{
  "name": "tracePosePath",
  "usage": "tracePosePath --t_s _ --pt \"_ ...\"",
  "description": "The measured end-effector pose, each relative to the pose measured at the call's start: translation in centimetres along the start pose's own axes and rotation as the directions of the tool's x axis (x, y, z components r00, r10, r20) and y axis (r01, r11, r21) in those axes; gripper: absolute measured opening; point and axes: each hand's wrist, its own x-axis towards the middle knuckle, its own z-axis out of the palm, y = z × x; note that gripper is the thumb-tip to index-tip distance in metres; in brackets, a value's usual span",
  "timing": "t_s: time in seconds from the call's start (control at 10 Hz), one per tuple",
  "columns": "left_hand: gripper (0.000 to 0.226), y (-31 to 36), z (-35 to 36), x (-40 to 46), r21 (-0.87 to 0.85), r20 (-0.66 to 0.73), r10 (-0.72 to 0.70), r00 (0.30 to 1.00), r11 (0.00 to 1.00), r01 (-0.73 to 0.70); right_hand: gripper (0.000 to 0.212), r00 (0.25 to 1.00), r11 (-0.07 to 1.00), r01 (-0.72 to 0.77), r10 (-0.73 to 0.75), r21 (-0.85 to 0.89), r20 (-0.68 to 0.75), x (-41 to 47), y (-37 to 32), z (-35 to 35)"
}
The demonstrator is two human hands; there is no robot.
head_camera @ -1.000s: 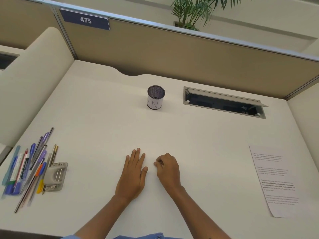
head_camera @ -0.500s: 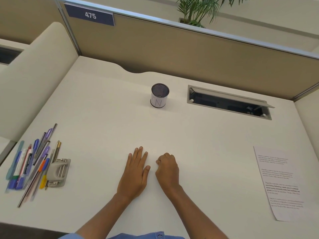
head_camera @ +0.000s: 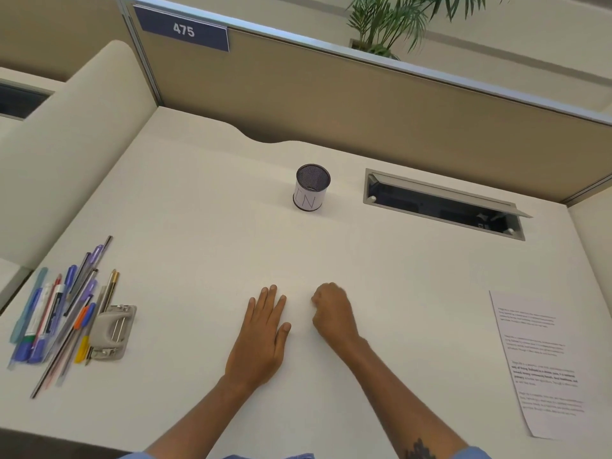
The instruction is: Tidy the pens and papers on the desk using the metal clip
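Several pens point(head_camera: 59, 313) lie in a loose bundle at the desk's left edge. A grey metal clip point(head_camera: 111, 332) rests flat beside them on their right. A printed sheet of paper point(head_camera: 543, 362) lies at the right edge. A mesh pen cup point(head_camera: 311, 187) with a white label stands upright at the back centre. My left hand point(head_camera: 261, 336) lies flat on the desk, palm down, fingers together and holding nothing. My right hand point(head_camera: 332, 313) rests just right of it, curled into a loose fist with nothing visible in it.
An open cable hatch point(head_camera: 443, 203) is sunk into the desk right of the cup. A tan partition point(head_camera: 364, 104) with a "475" sign point(head_camera: 183, 29) closes the back. A cream side panel point(head_camera: 66, 144) borders the left. The white desk point(head_camera: 205, 253) stretches between pens and paper.
Both hands stay in place at the desk's middle. The camera has shifted slightly, so everything sits a little lower and to the right in view.
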Motion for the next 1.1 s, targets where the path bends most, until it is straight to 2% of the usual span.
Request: tracePosePath --t_s 0.1,0.2,0.3,0.4,0.5,0.7,1.0,1.1 --pt "0.061 0.1 -0.1 0.0 -0.001 0.002 -0.003 1.000 1.000 0.003 0.038 0.996 0.988 -0.060 0.069 0.146 -0.056 3.4 0.0 -3.0" --pt "0.061 0.0 0.0 0.0 0.011 0.008 -0.005 1.000 1.000 0.005 0.029 0.983 0.942 -0.099 0.143 0.322 -0.116 9.1 -1.7 -7.6" --pt "0.060 0.0 0.0 0.0 0.000 0.011 -0.007 1.000 1.000 0.007 0.019 0.972 0.925 -0.029 0.114 0.378 -0.206 15.2 -4.4 -11.6" --pt "0.061 0.1 -0.1 0.0 -0.007 0.017 -0.016 1.000 1.000 0.016 0.012 0.955 0.934 0.028 0.080 0.357 -0.286 19.0 -6.4 -13.8" --pt "0.061 0.2 -0.2 0.2 -0.021 0.028 -0.023 0.999 1.000 0.023 0.009 0.953 0.947 0.040 0.061 0.320 -0.298 22.4 -7.8 -14.8" --pt "0.062 0.0 -0.2 0.5 -0.030 0.061 -0.038 0.997 0.999 0.040 0.008 0.950 0.964 -0.012 0.094 0.266 -0.298 24.0 -8.0 -14.3" --pt "0.065 0.4 -0.5 0.7 -0.013 0.091 -0.054 0.994 0.998 0.056 0.019 0.928 0.924 0.016 0.128 0.381 -0.350 22.7 -7.9 -15.7" --pt "0.066 0.4 -0.5 0.8 -0.021 0.104 -0.037 0.994 0.999 0.039 0.011 0.910 0.901 0.046 0.140 0.430 -0.390 21.8 -7.6 -16.4"
